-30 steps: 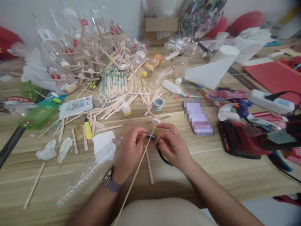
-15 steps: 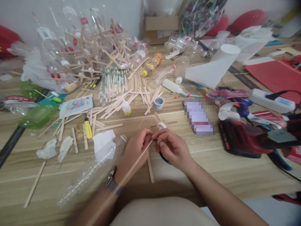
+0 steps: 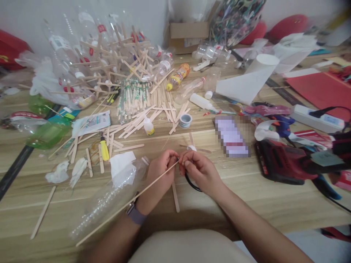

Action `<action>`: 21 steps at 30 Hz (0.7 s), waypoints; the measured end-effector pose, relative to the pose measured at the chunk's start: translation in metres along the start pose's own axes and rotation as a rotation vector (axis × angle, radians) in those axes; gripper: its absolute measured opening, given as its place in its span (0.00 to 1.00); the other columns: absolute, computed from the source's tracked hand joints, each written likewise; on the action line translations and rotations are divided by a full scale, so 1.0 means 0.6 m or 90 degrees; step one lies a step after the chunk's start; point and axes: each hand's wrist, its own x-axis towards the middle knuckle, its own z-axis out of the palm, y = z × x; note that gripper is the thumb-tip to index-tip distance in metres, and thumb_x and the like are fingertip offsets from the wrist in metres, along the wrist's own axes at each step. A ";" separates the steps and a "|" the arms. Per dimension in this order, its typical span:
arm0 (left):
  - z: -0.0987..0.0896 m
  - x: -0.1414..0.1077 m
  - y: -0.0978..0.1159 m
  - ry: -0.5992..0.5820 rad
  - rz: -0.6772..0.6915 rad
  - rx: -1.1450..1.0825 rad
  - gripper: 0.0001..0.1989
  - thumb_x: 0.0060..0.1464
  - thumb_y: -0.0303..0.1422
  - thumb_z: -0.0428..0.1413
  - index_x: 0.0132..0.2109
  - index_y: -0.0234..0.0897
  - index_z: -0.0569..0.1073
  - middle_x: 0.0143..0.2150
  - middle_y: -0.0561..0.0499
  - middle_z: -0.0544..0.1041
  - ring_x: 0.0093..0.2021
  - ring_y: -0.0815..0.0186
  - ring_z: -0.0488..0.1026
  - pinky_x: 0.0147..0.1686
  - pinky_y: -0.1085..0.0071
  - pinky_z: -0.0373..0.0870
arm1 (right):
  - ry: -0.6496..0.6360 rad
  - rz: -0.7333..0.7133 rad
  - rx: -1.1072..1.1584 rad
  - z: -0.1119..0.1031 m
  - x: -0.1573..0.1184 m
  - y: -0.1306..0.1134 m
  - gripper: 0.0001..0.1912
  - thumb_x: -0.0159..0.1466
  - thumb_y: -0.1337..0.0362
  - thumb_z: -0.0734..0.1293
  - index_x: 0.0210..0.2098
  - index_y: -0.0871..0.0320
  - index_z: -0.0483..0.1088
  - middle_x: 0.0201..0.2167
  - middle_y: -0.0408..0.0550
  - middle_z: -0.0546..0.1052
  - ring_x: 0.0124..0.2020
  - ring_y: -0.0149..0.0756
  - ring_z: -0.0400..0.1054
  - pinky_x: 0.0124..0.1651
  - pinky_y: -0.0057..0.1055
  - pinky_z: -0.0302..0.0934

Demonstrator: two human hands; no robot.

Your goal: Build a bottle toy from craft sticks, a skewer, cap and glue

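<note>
The left hand (image 3: 161, 170) and right hand (image 3: 203, 170) are curling their fingers inward, tips nearly meeting; how tightly each is closing, and which is gripping the thin stick (image 3: 156, 179), I cannot tell. The stick's upper end is sitting right at the fingertips, its length slanting toward the body across the watch (image 3: 131, 208). A black curved piece (image 3: 193, 187) is showing beneath the right fingers, its far end hidden. Good control here is likely calling for one hand steadying close to the stick's tip while the other makes small movements, with the left wrist not nudging the long shaft. Just beyond the fingertips, a white cap (image 3: 191, 148) is lying by crossed wooden sticks; farther out, a small cup (image 3: 185, 121) is standing upright.
</note>
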 end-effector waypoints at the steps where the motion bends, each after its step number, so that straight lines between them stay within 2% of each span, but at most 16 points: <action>1: 0.001 0.000 -0.003 -0.006 0.002 -0.003 0.07 0.62 0.32 0.49 0.39 0.39 0.71 0.30 0.54 0.79 0.28 0.67 0.75 0.28 0.73 0.66 | -0.002 0.013 0.010 -0.001 0.001 0.000 0.06 0.64 0.66 0.63 0.30 0.56 0.67 0.24 0.41 0.71 0.25 0.29 0.67 0.31 0.29 0.63; 6: 0.005 0.000 -0.012 -0.007 0.003 -0.008 0.07 0.62 0.32 0.48 0.41 0.38 0.70 0.32 0.52 0.80 0.30 0.66 0.76 0.28 0.73 0.68 | 0.013 0.074 0.075 -0.009 0.006 0.006 0.08 0.60 0.59 0.69 0.32 0.57 0.72 0.31 0.45 0.77 0.28 0.31 0.73 0.34 0.31 0.69; 9: 0.004 0.001 -0.009 -0.004 0.005 -0.003 0.06 0.62 0.31 0.48 0.41 0.39 0.70 0.34 0.52 0.81 0.32 0.66 0.77 0.31 0.72 0.69 | 0.036 0.103 0.108 -0.011 0.007 0.009 0.10 0.58 0.58 0.72 0.33 0.56 0.72 0.30 0.44 0.77 0.29 0.32 0.75 0.34 0.31 0.70; 16: -0.002 0.000 -0.004 0.003 0.007 0.042 0.06 0.61 0.30 0.49 0.41 0.40 0.71 0.35 0.51 0.81 0.33 0.64 0.77 0.31 0.70 0.68 | 0.104 0.109 0.145 -0.003 0.007 0.006 0.16 0.54 0.56 0.75 0.33 0.53 0.65 0.28 0.39 0.75 0.27 0.29 0.71 0.30 0.27 0.67; 21: 0.002 -0.001 -0.006 0.002 0.025 0.070 0.06 0.62 0.30 0.48 0.41 0.40 0.71 0.34 0.52 0.80 0.31 0.65 0.76 0.30 0.71 0.67 | 0.107 0.114 0.143 -0.003 0.004 0.002 0.22 0.52 0.56 0.76 0.31 0.52 0.58 0.26 0.37 0.75 0.25 0.28 0.69 0.31 0.27 0.65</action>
